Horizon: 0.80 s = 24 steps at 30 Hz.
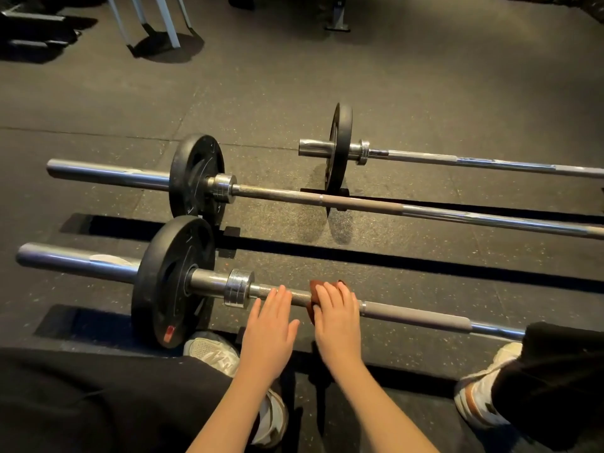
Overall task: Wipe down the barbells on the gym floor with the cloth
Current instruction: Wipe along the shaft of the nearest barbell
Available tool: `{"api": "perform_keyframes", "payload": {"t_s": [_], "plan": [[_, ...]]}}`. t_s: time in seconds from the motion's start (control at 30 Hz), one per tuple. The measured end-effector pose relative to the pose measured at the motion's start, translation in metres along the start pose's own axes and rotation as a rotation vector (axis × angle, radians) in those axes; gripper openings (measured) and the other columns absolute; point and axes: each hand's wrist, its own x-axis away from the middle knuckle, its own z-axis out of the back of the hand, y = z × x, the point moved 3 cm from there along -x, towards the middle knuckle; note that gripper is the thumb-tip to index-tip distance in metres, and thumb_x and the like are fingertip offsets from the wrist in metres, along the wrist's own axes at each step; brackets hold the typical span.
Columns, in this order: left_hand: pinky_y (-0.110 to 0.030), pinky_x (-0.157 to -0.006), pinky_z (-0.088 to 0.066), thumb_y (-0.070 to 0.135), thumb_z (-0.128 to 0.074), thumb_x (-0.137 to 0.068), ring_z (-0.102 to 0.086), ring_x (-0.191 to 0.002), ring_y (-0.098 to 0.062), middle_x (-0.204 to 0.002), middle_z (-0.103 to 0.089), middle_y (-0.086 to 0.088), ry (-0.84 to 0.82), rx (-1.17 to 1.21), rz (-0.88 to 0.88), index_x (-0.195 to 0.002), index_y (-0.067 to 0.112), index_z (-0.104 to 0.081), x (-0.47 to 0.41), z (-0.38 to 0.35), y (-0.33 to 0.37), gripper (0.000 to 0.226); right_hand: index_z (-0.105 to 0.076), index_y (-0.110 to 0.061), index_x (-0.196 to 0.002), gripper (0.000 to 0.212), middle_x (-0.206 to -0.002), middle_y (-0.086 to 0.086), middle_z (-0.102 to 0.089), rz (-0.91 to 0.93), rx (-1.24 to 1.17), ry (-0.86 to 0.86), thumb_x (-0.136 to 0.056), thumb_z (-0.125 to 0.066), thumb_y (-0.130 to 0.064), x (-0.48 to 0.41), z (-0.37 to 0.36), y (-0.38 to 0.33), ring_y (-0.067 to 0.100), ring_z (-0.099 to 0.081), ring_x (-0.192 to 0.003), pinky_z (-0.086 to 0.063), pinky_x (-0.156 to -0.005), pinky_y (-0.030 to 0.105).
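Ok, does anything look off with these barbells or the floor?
Nearest barbell: a whitish smear, maybe label residue, on its sleeve. The floor beside the farthest barbell's plate shows a darker, damp-looking patch.

Loose black trousers (98,397), grey-white mesh trainers (212,351) with tan trim, forearms (385,407) bare
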Motion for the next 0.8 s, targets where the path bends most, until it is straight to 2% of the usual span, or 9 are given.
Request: {"api": "perform_keyframes", "payload": {"t_s": [0.1,0.2,0.3,0.4,0.47,0.57,0.67,0.73,0.8], "plan": [[-0.042,-0.105,-0.039,0.032,-0.063,-0.089,-0.047,-0.133,-0.021,-0.143,-0.05,-0.006,0.055,0.003,-0.014,-0.137,0.009,-0.051,-0.001,-0.003,-0.001,0.055,-0.064,-0.019,-0.109,0.038,-0.107,0.001,-0.066,0.012,0.036,0.003,-0.093,-0.032,-0.034,-0.012,0.0,-0.005,0.029,-0.058,-0.109,-0.037,-0.093,0.039],[-0.041,-0.108,-0.035,0.036,-0.053,-0.093,-0.042,-0.136,-0.02,-0.147,-0.045,-0.005,0.045,-0.017,-0.016,-0.141,0.01,-0.046,-0.002,-0.004,-0.005,0.056,-0.061,-0.017,-0.103,0.034,-0.101,0.006,-0.067,-0.06,0.057,-0.243,-0.099,-0.031,-0.034,-0.062,0.008,-0.002,0.03,-0.06,-0.098,-0.04,-0.075,0.037],[-0.041,-0.106,-0.038,0.039,-0.034,-0.095,-0.045,-0.134,-0.018,-0.144,-0.048,-0.004,0.02,-0.018,-0.02,-0.138,0.011,-0.05,0.0,-0.002,-0.006,0.054,-0.062,-0.019,-0.099,0.031,-0.095,0.002,-0.067,0.032,0.045,-0.058,-0.095,-0.035,-0.034,-0.042,0.004,-0.008,0.028,-0.06,-0.094,-0.042,-0.076,0.038],[-0.04,-0.108,-0.037,0.038,-0.043,-0.094,-0.043,-0.135,-0.018,-0.146,-0.047,-0.003,0.022,0.011,-0.032,-0.14,0.012,-0.048,0.001,-0.001,-0.006,0.052,-0.065,-0.021,-0.104,0.033,-0.097,-0.003,-0.066,0.053,0.018,0.029,-0.092,-0.039,-0.036,-0.007,0.0,-0.012,0.025,-0.058,-0.097,-0.046,-0.083,0.04],[-0.04,-0.111,-0.032,0.036,-0.049,-0.094,-0.037,-0.139,-0.018,-0.15,-0.041,-0.003,0.033,0.01,-0.038,-0.144,0.012,-0.041,0.002,-0.003,-0.007,0.056,-0.063,-0.019,-0.096,0.035,-0.091,0.002,-0.068,-0.01,0.041,-0.068,-0.095,-0.034,-0.038,-0.034,0.006,-0.014,0.029,-0.061,-0.089,-0.043,-0.075,0.039],[-0.039,-0.108,-0.034,0.037,-0.036,-0.096,-0.042,-0.136,-0.017,-0.147,-0.045,-0.003,0.016,-0.013,-0.038,-0.141,0.012,-0.046,0.0,0.001,-0.01,0.053,-0.063,-0.017,-0.1,0.039,-0.1,0.008,-0.068,-0.092,0.067,-0.299,-0.1,-0.031,-0.039,-0.073,0.001,-0.01,0.03,-0.061,-0.095,-0.042,-0.076,0.037],[-0.039,-0.104,-0.04,0.038,-0.03,-0.093,-0.05,-0.13,-0.017,-0.141,-0.052,-0.003,-0.013,-0.006,-0.033,-0.136,0.012,-0.052,-0.001,0.004,-0.01,0.056,-0.063,-0.021,-0.102,0.031,-0.099,-0.001,-0.066,0.004,0.084,-0.071,-0.097,-0.038,-0.039,-0.037,-0.003,-0.013,0.024,-0.058,-0.098,-0.041,-0.081,0.038],[-0.039,-0.104,-0.038,0.037,-0.038,-0.094,-0.049,-0.13,-0.017,-0.141,-0.052,-0.003,0.003,0.002,-0.04,-0.136,0.012,-0.052,0.001,0.003,-0.01,0.051,-0.064,-0.022,-0.105,0.033,-0.099,-0.003,-0.064,0.026,0.058,-0.002,-0.092,-0.04,-0.04,-0.006,-0.002,-0.015,0.022,-0.057,-0.098,-0.044,-0.086,0.037],[-0.039,-0.107,-0.034,0.035,-0.052,-0.093,-0.044,-0.134,-0.017,-0.145,-0.048,-0.003,-0.002,0.003,-0.047,-0.14,0.012,-0.047,0.002,0.003,-0.009,0.053,-0.064,-0.02,-0.099,0.034,-0.096,0.001,-0.067,-0.008,0.077,-0.042,-0.095,-0.036,-0.041,-0.026,0.001,-0.015,0.027,-0.06,-0.093,-0.044,-0.079,0.038]]}}
